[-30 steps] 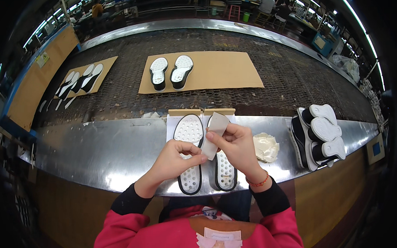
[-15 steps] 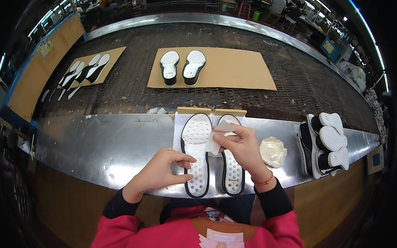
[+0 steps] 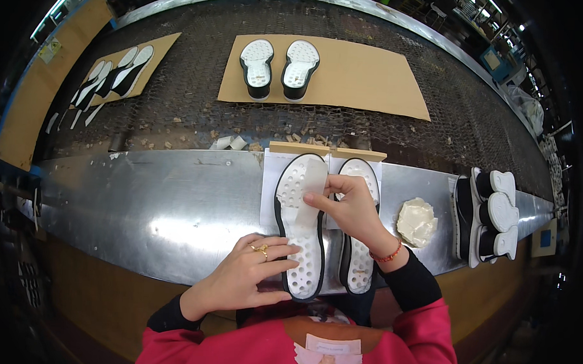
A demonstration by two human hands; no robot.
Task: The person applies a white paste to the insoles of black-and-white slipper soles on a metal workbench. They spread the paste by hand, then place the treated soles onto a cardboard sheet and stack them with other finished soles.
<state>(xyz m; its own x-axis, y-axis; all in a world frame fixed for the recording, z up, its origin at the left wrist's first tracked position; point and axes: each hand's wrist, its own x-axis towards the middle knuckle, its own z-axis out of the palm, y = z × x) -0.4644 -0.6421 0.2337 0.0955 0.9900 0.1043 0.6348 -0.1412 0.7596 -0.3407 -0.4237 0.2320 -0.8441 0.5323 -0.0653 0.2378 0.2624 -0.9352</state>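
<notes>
In front of me a white dimpled shoe sole with a black rim (image 3: pixel 299 177) lies on the metal bench. My right hand (image 3: pixel 353 208) pinches a thin, whitish translucent strip (image 3: pixel 314 177), which lies over the right side of that sole's upper half. My left hand (image 3: pixel 253 274), wearing a ring, rests with fingers apart along the left edge of the sole's lower half. A matching sole (image 3: pixel 359 255) sits just to the right, partly hidden under my right hand and wrist.
Beside my right wrist is a round cream-coloured pad or lump (image 3: pixel 417 222). Several soles (image 3: pixel 501 212) are stacked at the bench's right. Wooden strips (image 3: pixel 305 148) edge the soles' far end. Beyond, a dark mesh surface (image 3: pixel 197 118) carries cardboard sheets (image 3: pixel 372 76) with more soles.
My right hand has brought the strip down onto the left sole. My left hand has moved lower, its fingers spreading onto the sole's edge. The view has tipped downward.
</notes>
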